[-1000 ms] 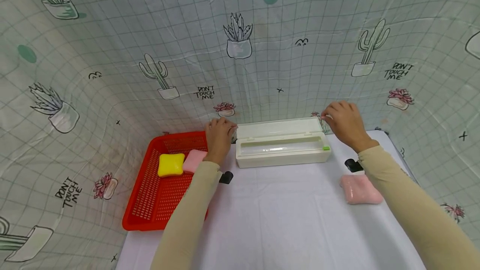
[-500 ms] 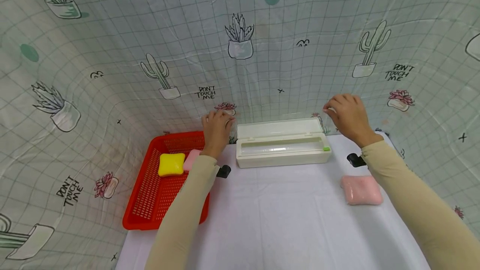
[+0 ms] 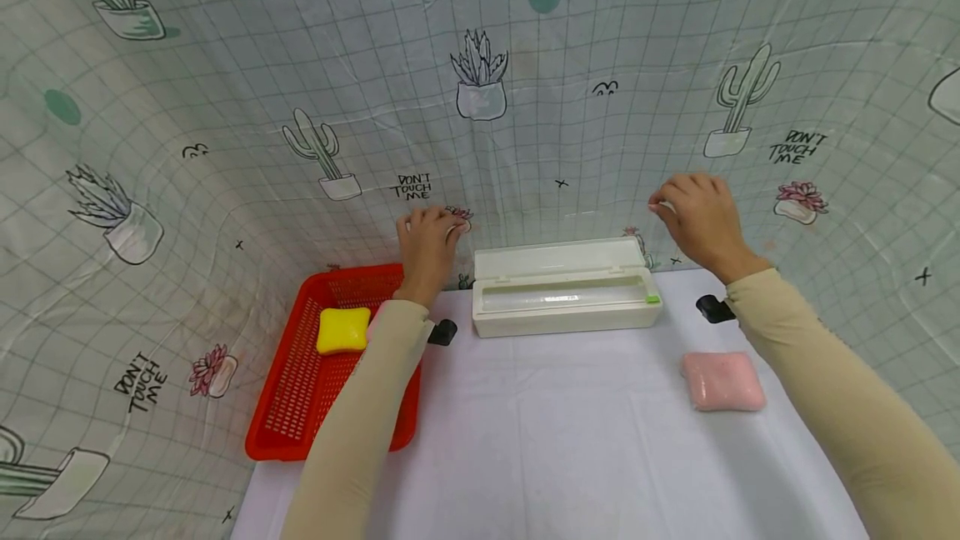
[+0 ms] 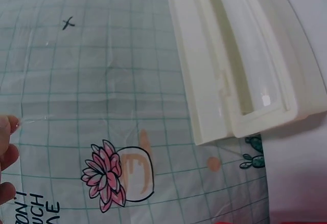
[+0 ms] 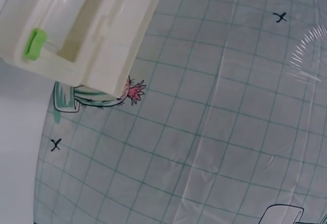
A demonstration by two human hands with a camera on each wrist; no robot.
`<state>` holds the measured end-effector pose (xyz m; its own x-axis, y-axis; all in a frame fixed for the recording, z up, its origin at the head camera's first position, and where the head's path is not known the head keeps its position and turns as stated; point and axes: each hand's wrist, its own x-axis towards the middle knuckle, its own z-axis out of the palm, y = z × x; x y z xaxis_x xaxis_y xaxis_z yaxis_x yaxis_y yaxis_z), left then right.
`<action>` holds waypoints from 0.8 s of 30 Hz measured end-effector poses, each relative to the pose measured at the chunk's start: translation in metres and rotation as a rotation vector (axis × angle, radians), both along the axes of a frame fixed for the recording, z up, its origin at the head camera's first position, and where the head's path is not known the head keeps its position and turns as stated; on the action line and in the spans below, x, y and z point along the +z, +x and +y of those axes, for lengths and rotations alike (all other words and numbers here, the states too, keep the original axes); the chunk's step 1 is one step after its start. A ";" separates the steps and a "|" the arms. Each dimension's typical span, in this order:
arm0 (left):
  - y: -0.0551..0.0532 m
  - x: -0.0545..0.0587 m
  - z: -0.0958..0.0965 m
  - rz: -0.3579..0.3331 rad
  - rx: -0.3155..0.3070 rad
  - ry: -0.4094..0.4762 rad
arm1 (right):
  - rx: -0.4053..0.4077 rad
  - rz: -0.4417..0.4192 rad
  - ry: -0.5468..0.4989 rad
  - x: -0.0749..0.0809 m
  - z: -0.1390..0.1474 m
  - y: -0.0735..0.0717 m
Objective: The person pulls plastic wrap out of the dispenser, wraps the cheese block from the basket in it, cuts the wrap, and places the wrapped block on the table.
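Note:
In the head view, a long white cling film dispenser (image 3: 566, 322) stands at the back of the table, its lid (image 3: 558, 257) tipped back. My left hand (image 3: 427, 248) is raised behind and left of it, my right hand (image 3: 697, 219) above and right of it. Between them stretches thin clear cling film (image 3: 579, 213), shown by faint glints and creases. The left fingertips (image 4: 10, 127) pinch its edge in the left wrist view. The right thumb and forefinger are pressed together at the other side. A green slider (image 5: 36, 44) sits at the dispenser's right end.
At left stands a red basket (image 3: 281, 390) with a yellow block-like pack (image 3: 343, 330) and a pink one, mostly hidden by the left arm. Another pink pack (image 3: 723, 382) lies on the white tablecloth (image 3: 562, 440) at right. A patterned curtain (image 3: 525, 157) hangs behind.
Both hands have risen away from the dispenser, the left drifting slightly left and the right slightly right, drawing the film upward. Dispenser, basket and packs stay put.

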<state>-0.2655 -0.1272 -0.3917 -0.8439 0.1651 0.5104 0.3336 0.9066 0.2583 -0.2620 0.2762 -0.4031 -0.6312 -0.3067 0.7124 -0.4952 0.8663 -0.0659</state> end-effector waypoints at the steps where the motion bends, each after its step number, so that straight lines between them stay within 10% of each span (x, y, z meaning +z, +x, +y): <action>1: 0.000 0.002 0.000 0.006 0.000 0.001 | -0.001 0.003 0.001 0.001 0.000 -0.001; 24: -0.004 0.033 -0.003 0.074 -0.015 -0.014 | -0.006 0.066 -0.005 0.032 0.002 -0.003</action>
<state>-0.2692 -0.1299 -0.3589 -0.8015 0.1853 0.5686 0.3651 0.9047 0.2198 -0.2655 0.2782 -0.3710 -0.5845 -0.2996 0.7540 -0.4937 0.8688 -0.0374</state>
